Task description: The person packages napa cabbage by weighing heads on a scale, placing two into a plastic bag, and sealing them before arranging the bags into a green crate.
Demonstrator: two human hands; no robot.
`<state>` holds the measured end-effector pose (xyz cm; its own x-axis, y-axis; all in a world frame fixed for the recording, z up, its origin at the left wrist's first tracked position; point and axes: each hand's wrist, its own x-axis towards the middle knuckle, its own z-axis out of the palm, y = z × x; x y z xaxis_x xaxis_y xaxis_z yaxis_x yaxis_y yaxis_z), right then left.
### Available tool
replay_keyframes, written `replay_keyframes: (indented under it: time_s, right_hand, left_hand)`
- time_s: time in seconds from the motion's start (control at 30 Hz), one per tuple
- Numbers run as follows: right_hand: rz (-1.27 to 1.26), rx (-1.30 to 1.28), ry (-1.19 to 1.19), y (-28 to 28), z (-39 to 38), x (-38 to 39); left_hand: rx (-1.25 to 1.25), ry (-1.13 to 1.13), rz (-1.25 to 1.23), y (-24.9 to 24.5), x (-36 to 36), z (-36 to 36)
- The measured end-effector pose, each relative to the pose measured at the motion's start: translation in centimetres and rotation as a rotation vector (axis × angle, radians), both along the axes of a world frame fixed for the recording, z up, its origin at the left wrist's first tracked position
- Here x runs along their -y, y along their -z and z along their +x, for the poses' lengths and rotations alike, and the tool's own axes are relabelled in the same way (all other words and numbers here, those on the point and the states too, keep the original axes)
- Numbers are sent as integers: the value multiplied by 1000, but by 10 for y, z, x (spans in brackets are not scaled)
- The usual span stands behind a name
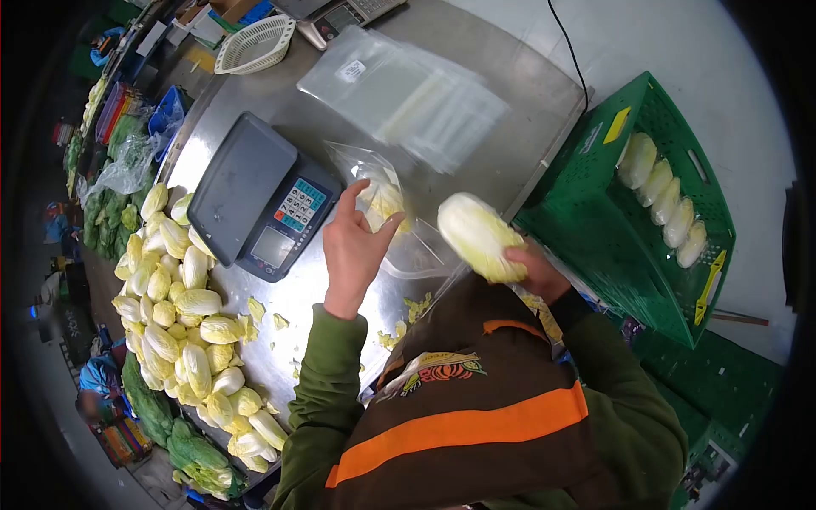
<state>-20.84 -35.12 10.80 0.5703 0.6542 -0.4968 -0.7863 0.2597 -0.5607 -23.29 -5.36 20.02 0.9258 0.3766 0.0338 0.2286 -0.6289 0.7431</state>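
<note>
My right hand [542,270] is wrapped round the lower end of a pale cabbage [478,236], beside the metal table's edge. Over the table, my left hand [355,246] is raised with thumb and forefinger apart, holding nothing. Just past those fingers lies a clear plastic bag [416,255] with a yellowish cabbage [382,201] in or under its film. A grey scale [276,195] stands to the left of my left hand. A stack of flat clear bags [404,93] lies farther back on the table.
Many cabbages [183,331] are heaped at the left. A green crate [586,204] with several wrapped cabbages [661,191] stands at the right. A white basket [257,44] and another scale [340,19] are at the back. Leaf scraps [280,321] lie near the scale.
</note>
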Motion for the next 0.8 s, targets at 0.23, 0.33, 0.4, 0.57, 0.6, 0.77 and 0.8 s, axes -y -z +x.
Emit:
replay_keyframes:
  time_s: [0.23, 0.33, 0.4, 0.57, 0.6, 0.77, 0.8]
  right_hand:
    - [-105, 21, -135, -33, -18, -67]
    - [-233, 149, -113, -21, -18, -90]
    - [7, -33, -98, -5, -23, -99]
    - [-40, -21, 7, 10, -41, -132]
    - [-308, 476, 48, 10, -45, -145]
    - [129, -370, 117, 24, -39, -156]
    - [73, -195, 72, 27, -40, -159]
  left_hand:
    - [20, -63, 24, 10, 7, -12]
    - [130, 22, 141, 27, 25, -30]
    - [107, 2, 107, 25, 39, -41]
    - [201, -24, 19, 33, 44, -62]
    - [176, -48, 1, 34, 43, -66]
    - [124, -94, -58, 33, 54, -79]
    - [173, -109, -89, 35, 53, -81]
